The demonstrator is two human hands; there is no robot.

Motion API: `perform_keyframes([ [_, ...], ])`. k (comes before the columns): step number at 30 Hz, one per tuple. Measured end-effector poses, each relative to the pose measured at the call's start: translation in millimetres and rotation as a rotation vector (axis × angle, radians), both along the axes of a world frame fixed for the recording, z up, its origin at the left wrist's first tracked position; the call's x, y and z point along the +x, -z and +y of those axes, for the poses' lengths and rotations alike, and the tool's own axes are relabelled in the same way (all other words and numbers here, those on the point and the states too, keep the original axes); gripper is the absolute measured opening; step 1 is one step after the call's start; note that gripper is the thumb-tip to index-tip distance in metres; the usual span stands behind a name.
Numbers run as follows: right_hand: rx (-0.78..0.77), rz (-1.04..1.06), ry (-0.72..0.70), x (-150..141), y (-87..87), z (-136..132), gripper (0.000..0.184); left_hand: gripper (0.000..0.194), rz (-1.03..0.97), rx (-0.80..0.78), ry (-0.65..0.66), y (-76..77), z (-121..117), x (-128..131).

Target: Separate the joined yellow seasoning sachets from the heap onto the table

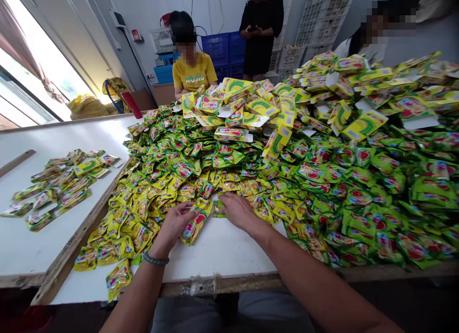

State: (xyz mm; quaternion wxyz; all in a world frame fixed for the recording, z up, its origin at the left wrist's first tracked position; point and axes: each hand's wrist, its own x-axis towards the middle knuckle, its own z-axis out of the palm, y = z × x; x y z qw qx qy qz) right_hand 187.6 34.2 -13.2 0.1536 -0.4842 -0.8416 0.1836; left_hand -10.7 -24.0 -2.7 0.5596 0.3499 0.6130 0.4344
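Observation:
My left hand [174, 226] is closed on a small stack of yellow snack sachets [194, 224], held just above the white table [222, 252]. My right hand [238, 210] lies palm down with its fingers curled onto a green sachet [218, 209] at the near edge of the big heap of sachets [251, 180]. The heap is yellow on my left and green on my right. Flat yellow cardboard packs [251, 106] lie on top of it further back.
A second white table [43, 156] on the left carries a small group of sachets [59, 185]. Across the heap sits a person in a yellow shirt [191, 72]. Another person in black [260, 32] stands behind, near blue crates [222, 46]. A third person [369, 41] is at the far right.

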Motion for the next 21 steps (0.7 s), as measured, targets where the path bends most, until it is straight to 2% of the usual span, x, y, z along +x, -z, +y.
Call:
perform_keyframes([
  [3,-0.072,-0.105,0.007,1.6,-0.6,0.5,0.016,0.050,0.002,-0.010,0.017,1.6,-0.6,-3.0],
  [5,-0.125,-0.051,0.050,6.7,-4.5,3.2,0.017,0.048,-0.004,-0.027,0.050,1.4,-1.1,-2.1],
  [9,-0.143,0.328,0.067,15.6,-13.5,8.4,0.016,0.047,0.057,-0.035,0.124,0.2,-0.8,4.7],
  [11,-0.192,0.497,-0.008,15.0,-16.0,8.6,0.015,0.045,0.099,-0.028,0.168,0.5,-0.2,8.3],
  [13,-0.258,0.578,-0.080,12.1,-16.6,7.6,0.013,0.042,0.109,-0.025,0.217,1.6,0.4,10.4],
  [16,-0.303,0.573,-0.127,8.4,-15.1,6.8,0.011,0.040,0.114,-0.030,0.272,3.2,0.7,10.3],
  [21,-0.261,0.372,-0.240,7.4,-11.4,9.9,0.005,0.042,0.024,-0.028,0.344,2.3,-0.5,7.2],
])
